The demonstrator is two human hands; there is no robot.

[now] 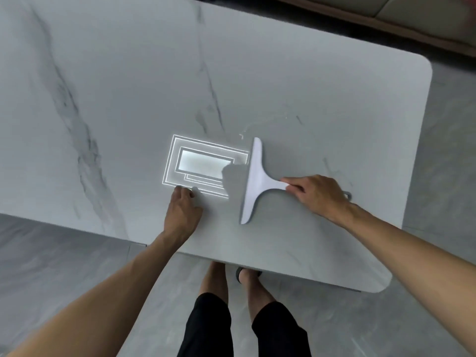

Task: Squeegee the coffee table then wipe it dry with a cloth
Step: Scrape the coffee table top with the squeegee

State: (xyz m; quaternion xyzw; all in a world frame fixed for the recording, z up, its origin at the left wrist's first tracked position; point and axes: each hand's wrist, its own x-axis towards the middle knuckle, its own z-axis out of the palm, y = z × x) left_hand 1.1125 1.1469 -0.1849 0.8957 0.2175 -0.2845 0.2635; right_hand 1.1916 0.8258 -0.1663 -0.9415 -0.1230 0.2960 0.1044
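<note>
Gripping squeegee [253, 181] handle, right hand [316, 194]; left hand [183, 210] relaxed on coffee table [128, 86] alongside.

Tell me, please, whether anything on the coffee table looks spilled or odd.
A thin trail of water lies on the coffee table just past the far tip of the squeegee; the bright nested rectangles look like a lamp's reflection, not damage.

No readable text, labels, brands or numbers anywhere in view. The white squeegee [253, 181] is plain, no logo visible. The coffee table [128, 73] carries only grey marble veins and a bright reflection [203, 164] of nested rectangles, which holds no letters or digits.
</note>
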